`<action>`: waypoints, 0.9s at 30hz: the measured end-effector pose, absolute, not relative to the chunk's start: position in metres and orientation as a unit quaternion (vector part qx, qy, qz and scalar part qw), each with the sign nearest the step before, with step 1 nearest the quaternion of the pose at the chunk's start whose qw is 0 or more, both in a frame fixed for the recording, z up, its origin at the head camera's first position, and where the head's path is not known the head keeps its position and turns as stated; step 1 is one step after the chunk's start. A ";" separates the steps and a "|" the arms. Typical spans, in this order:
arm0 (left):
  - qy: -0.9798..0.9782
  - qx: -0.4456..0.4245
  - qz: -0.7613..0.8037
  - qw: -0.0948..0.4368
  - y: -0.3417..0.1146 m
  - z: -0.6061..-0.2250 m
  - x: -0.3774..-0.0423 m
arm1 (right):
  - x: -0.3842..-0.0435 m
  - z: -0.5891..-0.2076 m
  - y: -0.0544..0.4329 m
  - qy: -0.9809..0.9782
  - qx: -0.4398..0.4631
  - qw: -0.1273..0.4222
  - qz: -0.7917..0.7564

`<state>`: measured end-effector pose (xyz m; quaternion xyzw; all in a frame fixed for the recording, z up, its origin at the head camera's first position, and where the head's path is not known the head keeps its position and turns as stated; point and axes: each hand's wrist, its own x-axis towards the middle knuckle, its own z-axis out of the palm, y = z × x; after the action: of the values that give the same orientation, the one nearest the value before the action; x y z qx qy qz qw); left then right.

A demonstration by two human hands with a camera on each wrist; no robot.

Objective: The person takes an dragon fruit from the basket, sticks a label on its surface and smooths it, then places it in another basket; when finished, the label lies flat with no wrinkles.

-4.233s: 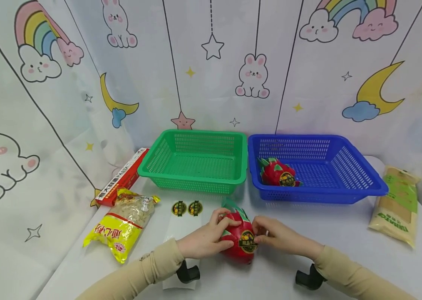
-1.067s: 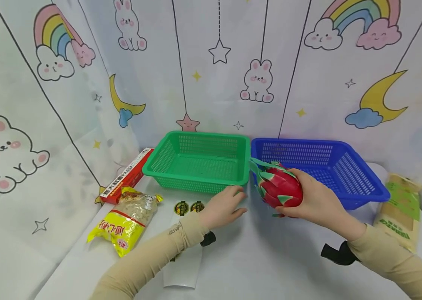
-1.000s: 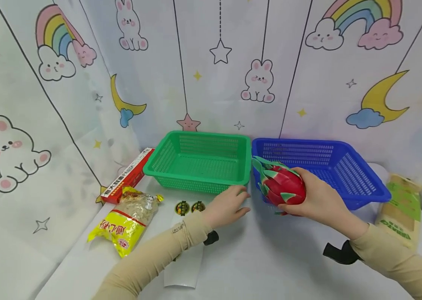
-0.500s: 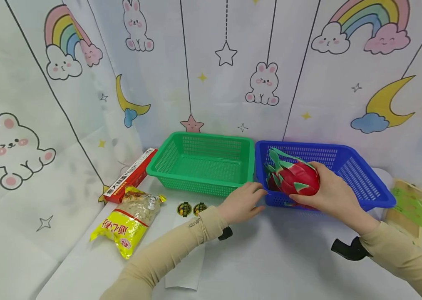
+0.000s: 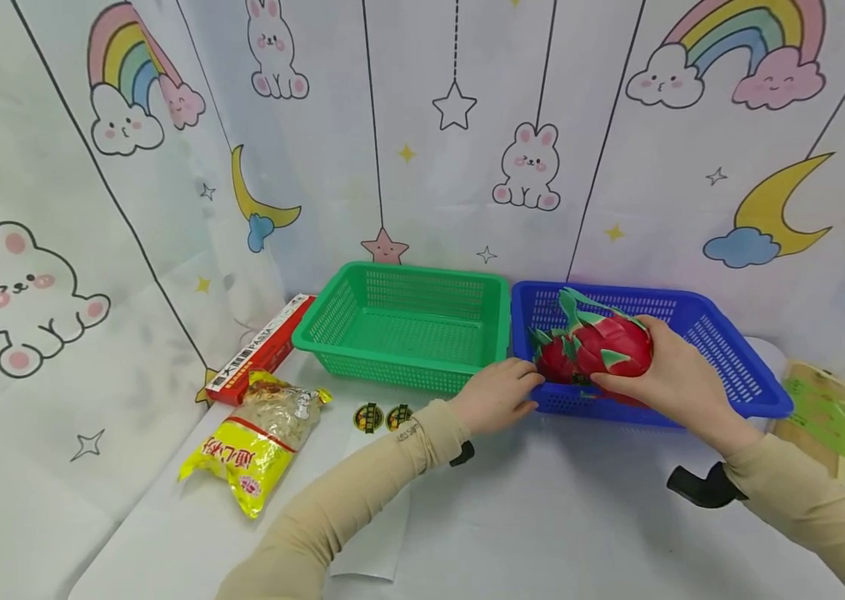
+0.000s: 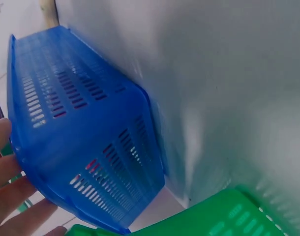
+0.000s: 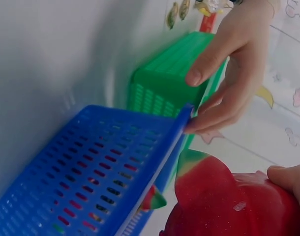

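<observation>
My right hand holds a red dragon fruit with green leaf tips over the front of the blue basket. Beneath it, a second dragon fruit lies inside that basket at the left, partly covered by the held one. At the basket's front left corner is my left hand, its loosely bent fingers at the rim. The right wrist view shows this left hand with the thumb apart from the fingers and nothing gripped. Fruit in the basket shows through the slots.
Left of the blue basket stands a green basket. A red pasta box, a yellow pasta bag and a white strip with round stickers lie on the left. A tan-and-green package lies at the right.
Earlier both hands were on the dragon fruit at the table, by its sticker. Since then my right hand has carried it up and over the blue basket, while my left moved to the basket's corner.
</observation>
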<state>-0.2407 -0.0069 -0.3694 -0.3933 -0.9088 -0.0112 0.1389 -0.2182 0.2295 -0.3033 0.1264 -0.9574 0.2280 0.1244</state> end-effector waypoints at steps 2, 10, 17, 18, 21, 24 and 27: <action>-0.908 -0.393 -0.003 0.141 -0.006 -0.369 -0.244 | -0.222 -0.304 0.230 -0.959 0.118 0.117 0.230; -0.914 -0.383 0.017 0.136 -0.005 -0.372 -0.250 | -0.236 -0.307 0.231 -0.961 0.101 0.092 0.241; -0.920 -0.373 0.020 0.120 0.000 -0.369 -0.247 | -0.251 -0.310 0.243 -0.964 0.088 0.102 0.229; -0.920 -0.372 0.021 0.119 0.001 -0.368 -0.246 | -0.253 -0.310 0.244 -0.965 0.085 0.100 0.225; -0.921 -0.371 0.022 0.118 0.003 -0.368 -0.246 | -0.260 -0.311 0.249 -0.969 0.076 0.089 0.216; -0.921 -0.370 0.022 0.117 0.004 -0.369 -0.246 | -0.266 -0.311 0.252 -0.974 0.065 0.070 0.205; -0.922 -0.369 0.021 0.114 0.005 -0.369 -0.246 | -0.273 -0.310 0.254 -0.978 0.062 0.055 0.192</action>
<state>-0.2458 0.0045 -0.3689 -0.3688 -0.9223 0.0208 0.1142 -0.2735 0.2537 -0.3104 0.0621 -0.9779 0.1919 0.0547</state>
